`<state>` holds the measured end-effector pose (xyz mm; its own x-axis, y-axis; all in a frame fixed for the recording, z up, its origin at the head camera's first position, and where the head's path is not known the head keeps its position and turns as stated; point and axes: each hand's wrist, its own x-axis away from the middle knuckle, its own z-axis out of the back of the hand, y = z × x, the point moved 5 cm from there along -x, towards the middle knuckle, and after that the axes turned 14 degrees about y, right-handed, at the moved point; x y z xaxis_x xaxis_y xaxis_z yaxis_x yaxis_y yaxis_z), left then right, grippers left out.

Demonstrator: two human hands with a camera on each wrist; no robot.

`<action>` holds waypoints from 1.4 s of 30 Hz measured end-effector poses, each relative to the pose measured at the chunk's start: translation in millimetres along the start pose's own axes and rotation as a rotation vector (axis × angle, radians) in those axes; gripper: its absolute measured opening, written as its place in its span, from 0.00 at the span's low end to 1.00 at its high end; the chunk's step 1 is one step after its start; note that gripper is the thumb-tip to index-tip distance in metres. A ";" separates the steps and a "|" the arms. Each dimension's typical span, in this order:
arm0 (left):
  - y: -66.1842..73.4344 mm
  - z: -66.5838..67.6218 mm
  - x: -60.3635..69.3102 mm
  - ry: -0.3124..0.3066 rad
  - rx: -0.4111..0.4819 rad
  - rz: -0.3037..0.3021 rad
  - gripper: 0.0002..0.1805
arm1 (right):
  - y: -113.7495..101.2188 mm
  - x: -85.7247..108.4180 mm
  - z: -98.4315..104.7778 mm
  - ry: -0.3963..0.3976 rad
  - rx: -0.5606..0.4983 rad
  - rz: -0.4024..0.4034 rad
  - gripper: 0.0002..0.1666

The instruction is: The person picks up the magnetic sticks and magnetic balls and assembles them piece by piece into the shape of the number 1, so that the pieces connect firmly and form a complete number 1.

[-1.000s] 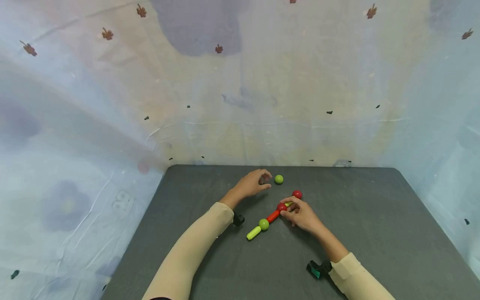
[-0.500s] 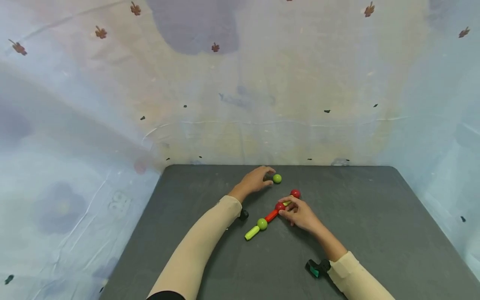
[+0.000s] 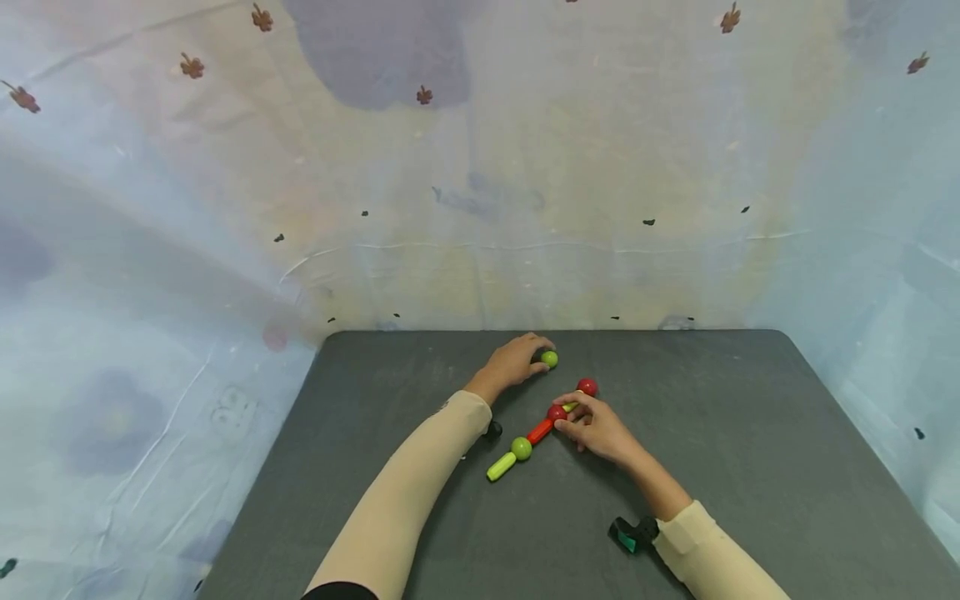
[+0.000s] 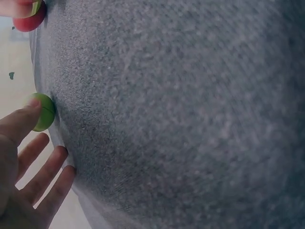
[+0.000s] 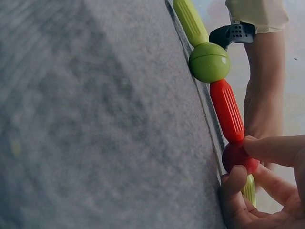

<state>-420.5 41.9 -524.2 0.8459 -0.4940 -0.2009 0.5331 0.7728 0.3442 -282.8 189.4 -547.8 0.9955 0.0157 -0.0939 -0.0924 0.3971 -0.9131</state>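
A row of ribbed rods and balls lies slantwise on the dark table: a lime rod (image 3: 501,467), a green ball (image 3: 521,448), a red rod (image 3: 540,431), a red ball (image 3: 557,413) and a far red ball (image 3: 587,387). A second lime rod (image 5: 249,191) between the red balls is partly covered by fingers. My right hand (image 3: 600,429) pinches the nearer red ball between thumb and fingers. Beyond the row, my left hand (image 3: 513,362) has thumb and forefinger around a loose green ball (image 3: 550,359); its other fingers (image 4: 45,176) are spread.
The grey table (image 3: 712,433) ends at a far edge just behind the left hand. A patterned cloth (image 3: 525,208) hangs behind it and at both sides. Black wrist devices, one at the right wrist (image 3: 633,533), sit close over the tabletop.
My left hand has moved right and its thumb and forefinger have closed around the loose green ball. The right hand keeps its hold on the red ball. The head view has shifted slightly.
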 end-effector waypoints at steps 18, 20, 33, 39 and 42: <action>-22.1 8.1 21.4 0.023 0.160 0.066 0.23 | -2.3 2.6 -1.0 0.020 0.024 0.004 0.22; -24.2 9.6 25.3 0.025 0.164 0.067 0.22 | -2.3 2.5 -1.0 0.022 0.022 0.002 0.22; -26.4 22.7 62.0 0.033 0.216 0.046 0.20 | -6.0 4.8 -1.6 0.030 0.104 0.015 0.22; -31.4 31.9 77.5 0.050 0.229 0.059 0.20 | -14.6 8.1 0.2 0.078 0.226 0.082 0.23; -32.8 36.8 85.6 0.060 0.220 0.049 0.19 | -23.9 10.5 0.8 0.121 0.293 0.157 0.23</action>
<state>-366.1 -40.4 -518.9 0.8734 -0.4285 -0.2315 0.4813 0.6867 0.5448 -270.1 180.8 -526.6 0.9581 -0.0039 -0.2863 -0.2163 0.6453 -0.7327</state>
